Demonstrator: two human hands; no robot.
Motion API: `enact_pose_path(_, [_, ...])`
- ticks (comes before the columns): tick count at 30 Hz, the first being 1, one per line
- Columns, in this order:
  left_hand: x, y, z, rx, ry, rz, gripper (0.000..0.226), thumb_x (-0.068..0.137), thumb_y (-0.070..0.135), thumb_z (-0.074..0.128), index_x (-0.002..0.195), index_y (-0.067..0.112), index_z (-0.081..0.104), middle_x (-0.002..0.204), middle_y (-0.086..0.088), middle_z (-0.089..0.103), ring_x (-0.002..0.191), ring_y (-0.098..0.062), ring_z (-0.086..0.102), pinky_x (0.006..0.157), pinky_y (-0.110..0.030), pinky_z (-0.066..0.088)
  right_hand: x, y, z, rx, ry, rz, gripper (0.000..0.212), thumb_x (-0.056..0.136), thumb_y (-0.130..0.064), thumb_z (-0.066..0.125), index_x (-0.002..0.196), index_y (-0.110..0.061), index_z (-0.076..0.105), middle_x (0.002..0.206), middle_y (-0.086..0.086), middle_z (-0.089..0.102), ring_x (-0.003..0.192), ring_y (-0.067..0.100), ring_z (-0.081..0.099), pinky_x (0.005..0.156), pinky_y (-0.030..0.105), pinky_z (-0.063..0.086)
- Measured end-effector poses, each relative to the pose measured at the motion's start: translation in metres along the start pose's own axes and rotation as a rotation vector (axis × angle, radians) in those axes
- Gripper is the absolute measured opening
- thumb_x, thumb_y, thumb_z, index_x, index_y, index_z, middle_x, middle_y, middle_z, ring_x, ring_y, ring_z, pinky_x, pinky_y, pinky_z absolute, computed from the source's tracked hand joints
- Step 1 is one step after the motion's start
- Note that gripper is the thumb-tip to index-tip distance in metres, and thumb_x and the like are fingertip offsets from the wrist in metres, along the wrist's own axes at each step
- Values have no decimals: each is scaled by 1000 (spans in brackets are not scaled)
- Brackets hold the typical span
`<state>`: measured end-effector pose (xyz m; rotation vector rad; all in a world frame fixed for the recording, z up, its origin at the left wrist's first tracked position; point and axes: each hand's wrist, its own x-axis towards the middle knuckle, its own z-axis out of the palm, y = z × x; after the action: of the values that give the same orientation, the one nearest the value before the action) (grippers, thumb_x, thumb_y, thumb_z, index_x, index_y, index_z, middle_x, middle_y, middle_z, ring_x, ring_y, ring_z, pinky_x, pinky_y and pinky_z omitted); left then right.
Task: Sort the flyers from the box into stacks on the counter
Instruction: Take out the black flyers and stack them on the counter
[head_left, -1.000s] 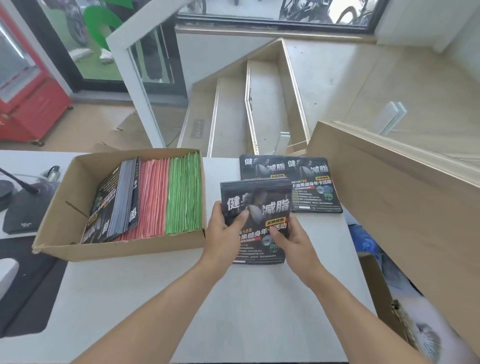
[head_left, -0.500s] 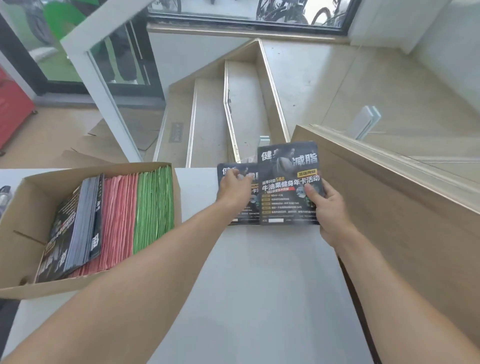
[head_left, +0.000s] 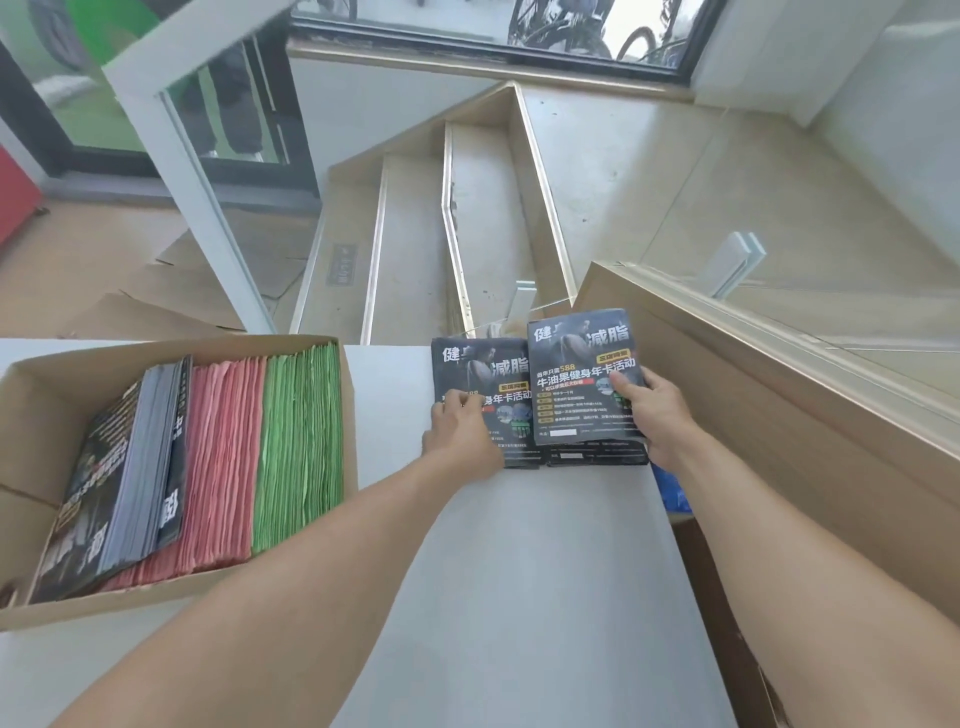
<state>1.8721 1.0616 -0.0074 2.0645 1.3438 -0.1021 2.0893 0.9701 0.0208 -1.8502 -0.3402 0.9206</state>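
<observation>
The right hand (head_left: 657, 423) grasps a bundle of black flyers (head_left: 582, 379) by its right edge, thumb on the printed face and the other fingers hidden behind it. The bundle is tilted up toward the camera, its lower edge just above a black stack (head_left: 597, 457) lying flat on the white tabletop (head_left: 519, 571); only a thin strip of that stack shows beneath the bundle, and whether the two touch cannot be told.

The left hand (head_left: 462, 436) rests on a second black stack (head_left: 480, 369), which lies just left of the held bundle and side by side with the first stack. Its fingers (head_left: 457, 408) are bent, with the tips pressing down on the top sheet near the stack's left edge; they wrap around nothing.

Well to the left of the left hand's fingers sits an open cardboard box (head_left: 31, 395) on the same tabletop. Inside it, sheets stand on edge in rows: green flyers (head_left: 301, 452) nearest the fingers, then pink flyers (head_left: 223, 467), then more black flyers (head_left: 119, 478) leaning over at the far left.

To the right of the right hand's fingers, a wooden ledge (head_left: 753, 395) runs along the tabletop edge, and something blue (head_left: 672, 491) shows in the gap just below that hand. Beyond both hands, stairs (head_left: 467, 218) drop away toward a window.
</observation>
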Motion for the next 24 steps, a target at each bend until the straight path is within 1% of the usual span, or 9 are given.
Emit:
enact_pose_path(3, [2,1,-1,2,10,-1,70,80,18,72,142,24,40,143,1,30,133,-22,30,97,-36,43,8,6,-2,-159,14,-41,13,99,-30,66,110,-25,70,98,4,79,89,29,76,87,53,61])
enact_pose_path(7, [2,6,0,16,4,-19,64,80,12,70,137,25,45,140,1,31,130,-23,32,93,-35,44,15,13,5,-513,79,-134,16,100,-34,61,113,-28,67,107,-3,74,99,24,71,93,44,56])
enact_pose_path(9, [0,11,-1,34,2,-32,59,81,10,66,135,24,47,139,-2,31,129,-24,32,96,-37,45,16,16,11,-688,142,-122,23,101,-37,57,120,-26,64,115,2,71,106,28,65,95,40,50])
enact_pose_path(12, [-2,26,-3,83,-4,-21,54,84,13,63,135,20,48,141,-6,33,132,-27,32,102,-44,44,20,24,12,-874,233,-160,33,100,-41,55,126,-23,63,128,10,62,123,34,49,107,44,39])
enact_pose_path(15, [-2,54,2,-280,-100,-16,47,83,11,57,129,17,54,133,-6,48,120,-28,50,89,-41,54,21,22,10,-793,201,-160,28,100,-33,58,121,-16,66,132,12,52,126,32,47,106,40,39])
enact_pose_path(16, [-3,62,2,-449,-134,-50,42,81,11,55,123,16,56,125,-7,56,108,-27,57,79,-37,57,22,21,10,-738,188,-151,26,100,-31,60,118,-14,67,128,11,57,118,30,54,98,38,45])
enact_pose_path(18, [-6,72,2,-671,-192,-125,37,84,11,55,121,13,58,111,-7,63,85,-20,58,64,-28,50,20,18,9,-675,164,-127,21,100,-31,62,111,-15,68,113,7,69,100,27,66,84,36,53])
enact_pose_path(22, [-12,76,8,-850,-210,-188,57,86,12,55,143,12,46,125,-7,61,83,-13,53,58,-26,37,20,17,6,-613,157,-85,17,98,-34,65,106,-19,67,104,5,74,93,26,70,86,44,59])
enact_pose_path(24, [-16,78,10,-868,-176,-172,56,81,12,54,136,14,52,110,-3,64,78,-13,54,59,-25,39,18,17,7,-625,178,-79,18,99,-32,64,109,-18,67,107,5,74,95,26,69,84,39,57])
